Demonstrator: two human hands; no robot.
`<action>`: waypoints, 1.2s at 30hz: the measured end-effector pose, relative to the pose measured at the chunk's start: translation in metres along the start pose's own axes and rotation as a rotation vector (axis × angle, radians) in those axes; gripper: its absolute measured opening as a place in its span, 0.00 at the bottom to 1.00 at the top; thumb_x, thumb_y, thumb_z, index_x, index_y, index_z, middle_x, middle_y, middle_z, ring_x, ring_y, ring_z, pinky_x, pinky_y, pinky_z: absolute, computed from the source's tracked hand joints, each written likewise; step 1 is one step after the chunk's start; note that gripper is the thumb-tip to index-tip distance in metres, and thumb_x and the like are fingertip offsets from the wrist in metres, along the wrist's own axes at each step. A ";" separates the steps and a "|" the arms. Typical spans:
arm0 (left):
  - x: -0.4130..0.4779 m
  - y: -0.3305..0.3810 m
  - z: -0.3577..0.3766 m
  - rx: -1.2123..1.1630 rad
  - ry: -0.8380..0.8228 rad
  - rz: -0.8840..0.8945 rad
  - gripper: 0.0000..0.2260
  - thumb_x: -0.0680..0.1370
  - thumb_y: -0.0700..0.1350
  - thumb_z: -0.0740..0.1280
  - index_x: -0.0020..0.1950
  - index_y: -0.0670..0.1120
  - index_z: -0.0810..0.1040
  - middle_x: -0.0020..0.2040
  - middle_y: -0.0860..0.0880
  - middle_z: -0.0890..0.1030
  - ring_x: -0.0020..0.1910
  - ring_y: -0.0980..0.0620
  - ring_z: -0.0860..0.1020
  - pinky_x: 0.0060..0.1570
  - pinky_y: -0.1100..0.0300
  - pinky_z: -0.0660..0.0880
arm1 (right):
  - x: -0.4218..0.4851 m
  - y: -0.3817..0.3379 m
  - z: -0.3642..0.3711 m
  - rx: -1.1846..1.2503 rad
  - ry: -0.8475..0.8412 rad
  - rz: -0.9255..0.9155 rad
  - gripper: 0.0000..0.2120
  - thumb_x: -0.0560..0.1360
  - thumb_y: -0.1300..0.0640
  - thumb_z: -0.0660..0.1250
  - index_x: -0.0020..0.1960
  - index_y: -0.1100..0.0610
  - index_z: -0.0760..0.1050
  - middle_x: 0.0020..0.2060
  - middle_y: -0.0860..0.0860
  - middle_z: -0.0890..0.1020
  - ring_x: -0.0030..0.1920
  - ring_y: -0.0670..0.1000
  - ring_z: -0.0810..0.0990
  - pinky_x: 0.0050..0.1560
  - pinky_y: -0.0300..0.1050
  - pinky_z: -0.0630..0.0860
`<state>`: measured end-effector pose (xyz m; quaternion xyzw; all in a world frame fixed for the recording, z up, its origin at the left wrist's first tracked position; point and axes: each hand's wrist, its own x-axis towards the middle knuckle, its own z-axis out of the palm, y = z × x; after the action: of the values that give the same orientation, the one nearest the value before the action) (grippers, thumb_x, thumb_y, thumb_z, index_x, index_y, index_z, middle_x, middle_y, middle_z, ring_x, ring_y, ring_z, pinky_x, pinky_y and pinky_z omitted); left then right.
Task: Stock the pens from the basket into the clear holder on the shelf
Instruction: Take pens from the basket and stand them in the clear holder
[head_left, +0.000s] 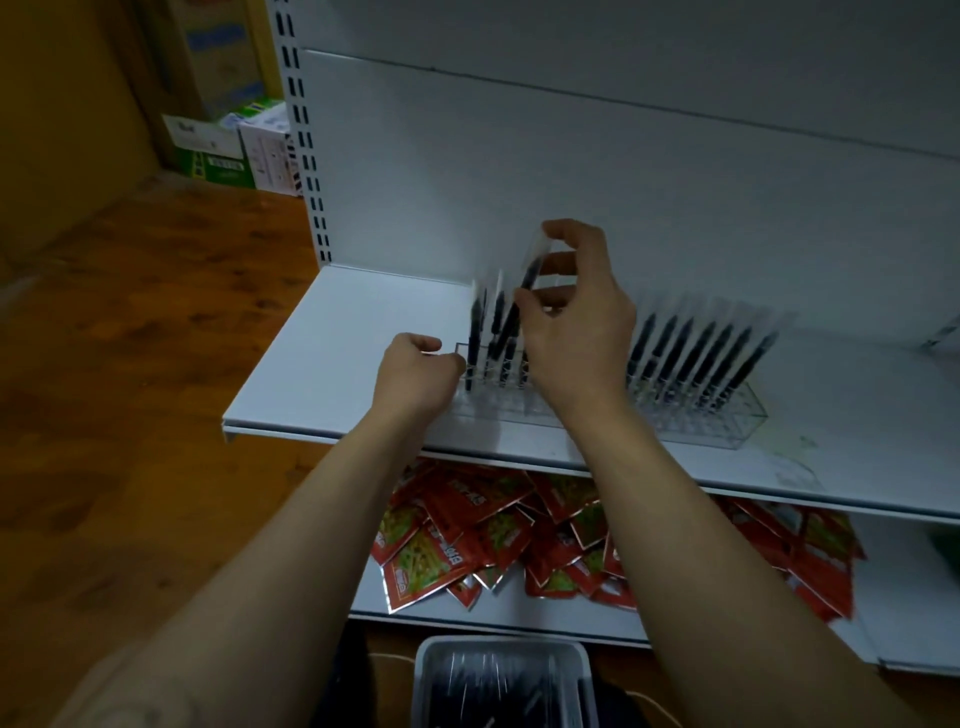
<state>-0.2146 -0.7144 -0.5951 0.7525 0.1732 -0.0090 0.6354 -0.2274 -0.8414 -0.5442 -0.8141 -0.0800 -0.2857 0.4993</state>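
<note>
A clear holder (727, 426) stands on the white shelf (337, 332), with several dark pens in clear sleeves upright in it, at its left end and right half. My right hand (576, 332) pinches one sleeved pen (527, 280) above the holder's left part, tilted, its lower end down among the standing pens. My left hand (415, 374) grips the holder's left end with curled fingers. A grey basket (431, 675) with more dark pens sits at the bottom, below the shelves.
The lower shelf holds a heap of red and green snack packets (467, 545). The slotted shelf upright (306, 140) rises at the left. Cardboard boxes (228, 145) stand on the wooden floor at the far left.
</note>
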 end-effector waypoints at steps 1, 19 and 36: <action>0.001 0.000 0.000 0.001 0.002 0.009 0.16 0.76 0.42 0.67 0.64 0.44 0.72 0.49 0.46 0.77 0.40 0.53 0.75 0.32 0.60 0.68 | 0.000 0.002 0.000 -0.015 -0.039 0.016 0.21 0.75 0.67 0.67 0.64 0.51 0.70 0.48 0.48 0.78 0.42 0.45 0.80 0.40 0.34 0.78; -0.083 -0.011 -0.012 0.211 0.020 0.289 0.13 0.77 0.51 0.67 0.59 0.50 0.70 0.53 0.53 0.75 0.49 0.54 0.76 0.48 0.58 0.73 | -0.078 0.005 -0.031 -0.335 -0.259 0.099 0.24 0.78 0.55 0.64 0.73 0.46 0.64 0.51 0.45 0.77 0.45 0.47 0.78 0.47 0.46 0.77; -0.177 -0.219 0.023 0.701 -0.429 -0.229 0.04 0.73 0.46 0.69 0.41 0.46 0.78 0.40 0.46 0.81 0.42 0.47 0.81 0.40 0.62 0.72 | -0.320 0.152 -0.075 -0.376 -0.954 1.015 0.16 0.80 0.62 0.56 0.62 0.58 0.79 0.61 0.53 0.79 0.56 0.52 0.77 0.57 0.43 0.74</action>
<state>-0.4358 -0.7521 -0.7667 0.8799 0.1060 -0.2942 0.3578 -0.4567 -0.9305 -0.8092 -0.8591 0.1494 0.3593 0.3325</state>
